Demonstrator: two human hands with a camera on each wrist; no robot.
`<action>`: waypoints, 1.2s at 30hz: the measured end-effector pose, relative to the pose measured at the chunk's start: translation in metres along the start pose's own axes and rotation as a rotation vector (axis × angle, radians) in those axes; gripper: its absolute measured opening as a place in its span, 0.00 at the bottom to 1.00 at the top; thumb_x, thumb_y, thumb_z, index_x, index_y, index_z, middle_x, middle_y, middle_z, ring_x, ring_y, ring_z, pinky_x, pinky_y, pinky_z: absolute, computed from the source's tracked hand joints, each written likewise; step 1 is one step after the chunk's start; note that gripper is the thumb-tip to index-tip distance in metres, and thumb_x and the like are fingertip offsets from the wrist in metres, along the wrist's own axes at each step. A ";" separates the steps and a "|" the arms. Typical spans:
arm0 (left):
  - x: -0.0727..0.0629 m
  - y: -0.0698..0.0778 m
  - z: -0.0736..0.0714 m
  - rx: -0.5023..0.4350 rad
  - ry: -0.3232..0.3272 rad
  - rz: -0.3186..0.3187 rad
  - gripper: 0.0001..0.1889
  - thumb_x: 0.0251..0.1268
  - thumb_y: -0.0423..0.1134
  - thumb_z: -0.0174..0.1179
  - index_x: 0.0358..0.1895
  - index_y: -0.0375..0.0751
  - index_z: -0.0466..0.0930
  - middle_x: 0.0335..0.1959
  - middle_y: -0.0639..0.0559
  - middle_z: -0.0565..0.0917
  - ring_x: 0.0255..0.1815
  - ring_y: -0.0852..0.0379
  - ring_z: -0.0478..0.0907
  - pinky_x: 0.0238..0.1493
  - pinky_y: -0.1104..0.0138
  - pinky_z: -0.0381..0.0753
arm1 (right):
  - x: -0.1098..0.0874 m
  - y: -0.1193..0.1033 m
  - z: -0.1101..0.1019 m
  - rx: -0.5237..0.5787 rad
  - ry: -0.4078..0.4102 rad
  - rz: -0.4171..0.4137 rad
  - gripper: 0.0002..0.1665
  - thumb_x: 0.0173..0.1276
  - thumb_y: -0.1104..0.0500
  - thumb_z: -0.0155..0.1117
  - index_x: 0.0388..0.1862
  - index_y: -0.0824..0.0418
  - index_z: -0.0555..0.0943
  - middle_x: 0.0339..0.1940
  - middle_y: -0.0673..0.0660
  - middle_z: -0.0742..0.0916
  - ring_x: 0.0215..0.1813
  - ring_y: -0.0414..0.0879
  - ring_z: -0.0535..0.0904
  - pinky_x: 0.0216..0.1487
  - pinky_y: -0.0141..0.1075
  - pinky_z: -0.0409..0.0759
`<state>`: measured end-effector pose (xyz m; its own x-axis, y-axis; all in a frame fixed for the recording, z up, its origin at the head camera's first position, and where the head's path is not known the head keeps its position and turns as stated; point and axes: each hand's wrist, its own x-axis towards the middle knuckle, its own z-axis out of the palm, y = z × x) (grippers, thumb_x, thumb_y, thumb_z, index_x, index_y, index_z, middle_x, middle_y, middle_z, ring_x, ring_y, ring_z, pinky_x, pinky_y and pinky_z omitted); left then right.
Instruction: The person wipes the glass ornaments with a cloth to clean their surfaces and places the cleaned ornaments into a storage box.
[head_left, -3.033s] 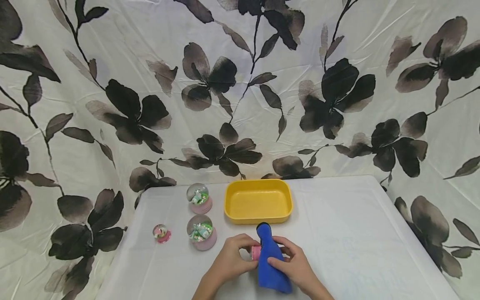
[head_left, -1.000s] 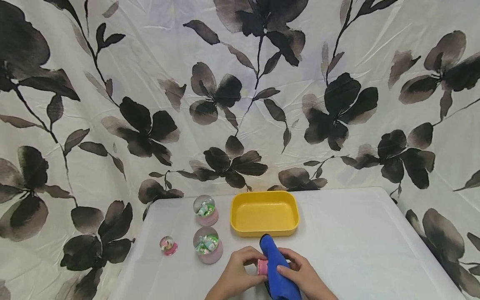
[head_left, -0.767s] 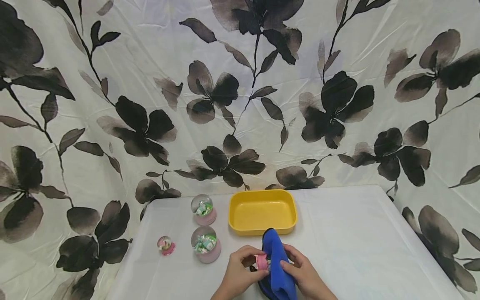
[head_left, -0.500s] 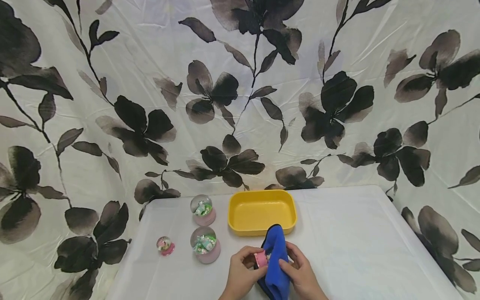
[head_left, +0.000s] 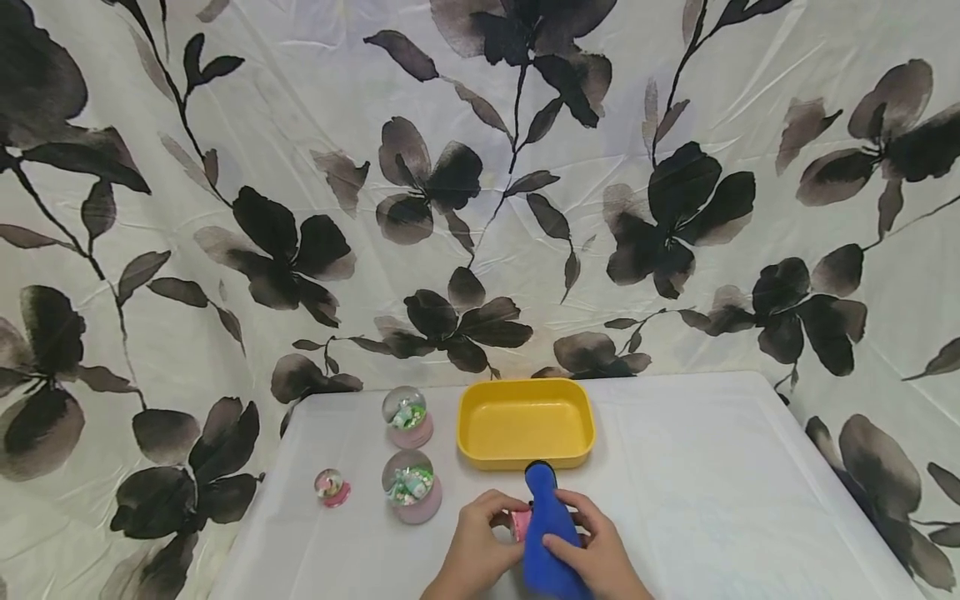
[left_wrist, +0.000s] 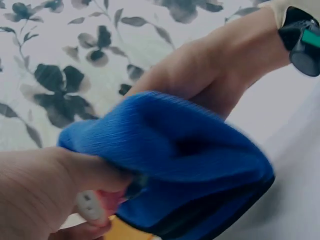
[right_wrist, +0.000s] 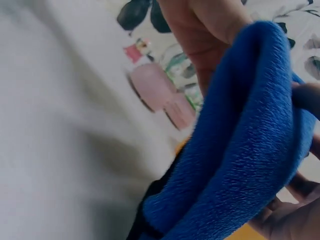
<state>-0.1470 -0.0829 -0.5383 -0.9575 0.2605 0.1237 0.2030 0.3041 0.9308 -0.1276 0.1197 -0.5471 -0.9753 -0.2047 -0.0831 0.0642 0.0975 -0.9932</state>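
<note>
Between the left hand (head_left: 477, 540) and the right hand (head_left: 597, 537), a pink base (head_left: 519, 525) projects from the left edge of a blue cloth (head_left: 552, 546). The left hand pinches the base between thumb and fingers. The right hand grips the cloth, thumb on its near face. Beyond the cloth sits a yellow tray (head_left: 491, 458). Left of the tray stand a front globe (head_left: 412, 487) and a rear globe (head_left: 408, 418); farther left, a small globe (head_left: 332, 488).
</note>
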 end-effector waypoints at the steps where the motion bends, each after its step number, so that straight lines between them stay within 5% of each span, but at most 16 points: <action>1: 0.000 0.000 -0.004 0.020 -0.036 0.010 0.17 0.44 0.40 0.78 0.40 0.49 0.85 0.37 0.60 0.81 0.37 0.60 0.79 0.43 0.69 0.81 | -0.001 0.000 -0.001 -0.021 -0.019 -0.016 0.35 0.63 0.53 0.71 0.66 0.57 0.70 0.58 0.63 0.77 0.51 0.54 0.77 0.46 0.45 0.79; 7: 0.004 0.002 -0.023 0.026 -0.225 0.090 0.16 0.42 0.30 0.76 0.36 0.48 0.83 0.36 0.60 0.81 0.39 0.62 0.79 0.43 0.67 0.82 | 0.000 -0.003 -0.005 -0.071 -0.157 -0.093 0.30 0.63 0.54 0.71 0.63 0.54 0.74 0.60 0.57 0.77 0.53 0.53 0.74 0.43 0.37 0.77; 13: 0.003 -0.003 -0.034 -0.103 -0.268 0.069 0.16 0.46 0.32 0.76 0.40 0.46 0.84 0.39 0.55 0.83 0.40 0.57 0.81 0.44 0.66 0.82 | 0.005 -0.009 -0.005 0.049 -0.254 -0.052 0.30 0.66 0.57 0.67 0.65 0.60 0.72 0.55 0.61 0.79 0.49 0.54 0.77 0.44 0.41 0.80; 19: -0.004 -0.012 -0.028 -0.255 -0.146 0.012 0.19 0.47 0.33 0.76 0.45 0.39 0.84 0.41 0.47 0.84 0.40 0.53 0.82 0.43 0.63 0.83 | 0.007 -0.015 -0.005 0.247 -0.275 0.015 0.31 0.71 0.58 0.60 0.69 0.66 0.66 0.60 0.64 0.75 0.55 0.56 0.76 0.51 0.47 0.79; 26: -0.004 -0.011 -0.003 -0.405 0.099 -0.122 0.20 0.45 0.28 0.75 0.46 0.31 0.82 0.43 0.41 0.82 0.37 0.52 0.82 0.38 0.65 0.83 | 0.008 -0.016 0.003 0.314 -0.113 -0.006 0.33 0.70 0.61 0.62 0.70 0.66 0.63 0.64 0.66 0.72 0.59 0.57 0.74 0.55 0.46 0.77; 32: -0.007 -0.009 0.014 -0.393 0.183 -0.222 0.20 0.45 0.27 0.74 0.45 0.34 0.82 0.43 0.45 0.81 0.37 0.53 0.82 0.39 0.64 0.82 | 0.005 -0.009 0.012 0.277 0.042 0.009 0.37 0.64 0.59 0.69 0.68 0.65 0.64 0.63 0.65 0.72 0.58 0.56 0.74 0.55 0.43 0.77; 36: -0.009 -0.008 0.014 -0.242 0.185 -0.171 0.19 0.44 0.33 0.77 0.42 0.42 0.83 0.41 0.51 0.82 0.36 0.55 0.81 0.42 0.59 0.81 | 0.004 -0.005 0.013 0.204 0.070 0.014 0.38 0.62 0.56 0.72 0.67 0.62 0.67 0.62 0.64 0.74 0.56 0.56 0.75 0.55 0.45 0.77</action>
<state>-0.1374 -0.0746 -0.5519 -0.9989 0.0477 -0.0014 0.0032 0.0967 0.9953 -0.1289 0.1055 -0.5434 -0.9859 -0.1354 -0.0982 0.1124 -0.1010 -0.9885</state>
